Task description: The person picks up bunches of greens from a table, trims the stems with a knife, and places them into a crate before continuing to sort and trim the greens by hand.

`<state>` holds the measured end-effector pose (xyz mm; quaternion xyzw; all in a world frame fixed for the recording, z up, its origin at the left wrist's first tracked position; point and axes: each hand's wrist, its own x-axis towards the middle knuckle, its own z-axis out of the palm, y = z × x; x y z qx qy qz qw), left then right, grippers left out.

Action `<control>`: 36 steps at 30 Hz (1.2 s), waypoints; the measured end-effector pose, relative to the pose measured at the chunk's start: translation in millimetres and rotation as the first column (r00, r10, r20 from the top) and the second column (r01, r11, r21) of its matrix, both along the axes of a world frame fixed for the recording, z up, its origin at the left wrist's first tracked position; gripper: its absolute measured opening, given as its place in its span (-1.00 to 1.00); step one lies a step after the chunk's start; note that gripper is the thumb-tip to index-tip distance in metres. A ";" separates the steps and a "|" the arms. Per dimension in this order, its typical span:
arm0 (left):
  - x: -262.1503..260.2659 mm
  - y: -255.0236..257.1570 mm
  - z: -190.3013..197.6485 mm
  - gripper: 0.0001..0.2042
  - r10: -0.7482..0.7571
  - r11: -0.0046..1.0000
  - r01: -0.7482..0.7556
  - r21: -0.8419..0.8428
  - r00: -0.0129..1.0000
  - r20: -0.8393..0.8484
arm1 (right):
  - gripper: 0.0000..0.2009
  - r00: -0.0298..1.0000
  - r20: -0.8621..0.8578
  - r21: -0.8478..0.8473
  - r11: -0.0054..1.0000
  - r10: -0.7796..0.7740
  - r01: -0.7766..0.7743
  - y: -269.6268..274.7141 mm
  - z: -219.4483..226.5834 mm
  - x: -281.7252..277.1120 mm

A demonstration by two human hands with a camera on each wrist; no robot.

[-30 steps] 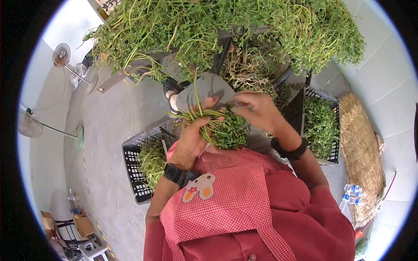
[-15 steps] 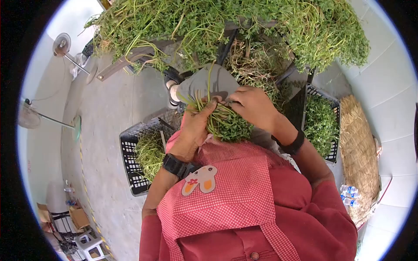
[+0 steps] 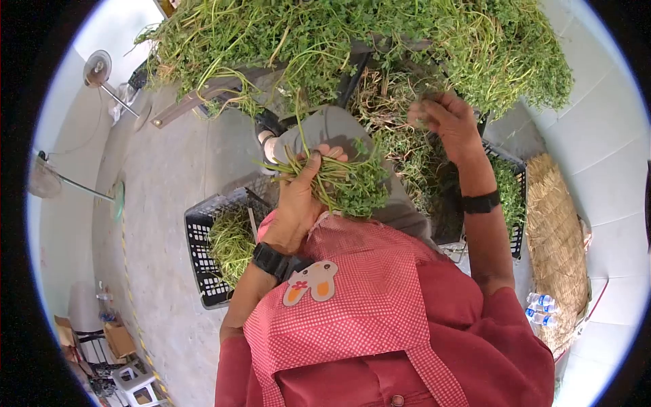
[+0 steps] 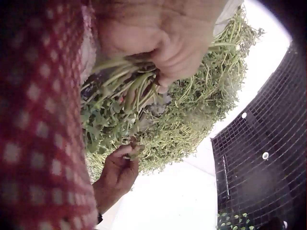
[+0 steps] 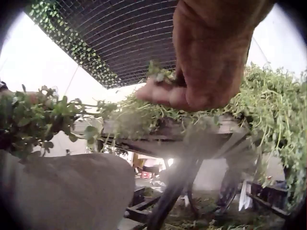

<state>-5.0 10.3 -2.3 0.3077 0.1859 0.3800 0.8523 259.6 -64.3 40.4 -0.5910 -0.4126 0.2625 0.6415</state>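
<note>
My left hand grips a bunch of green leafy stems in front of my chest; the left wrist view shows its fingers curled round the stalks. My right hand is stretched forward over the big heap of greens on the wooden table. In the right wrist view its fingertips pinch a small sprig of leaves.
A black crate with greens stands on the floor at my left, another black crate of greens at my right. A straw bundle and water bottles lie far right. Standing fans are at the left.
My right hand left the bunch and moved forward and up to the heap, where it now pinches a sprig. My left hand keeps holding the bunch in about the same place.
</note>
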 end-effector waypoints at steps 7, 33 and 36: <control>-2.9 -4.3 0.7 -0.78 -0.024 0.999 0.025 -0.035 1.000 0.013 | -0.80 0.972 -0.005 -0.063 0.970 0.234 -0.233 -18.1 5.3 -48.4; 0.1 -6.3 5.1 -0.67 -0.141 0.985 0.153 -0.084 0.981 0.130 | -0.84 0.346 0.893 -0.270 0.958 0.287 -0.099 1.8 -26.3 -87.5; 3.2 -3.8 -1.7 -0.62 -0.109 0.991 0.113 -0.067 0.992 0.060 | -0.83 0.460 0.861 -0.273 0.960 0.217 0.058 12.6 -30.3 -79.3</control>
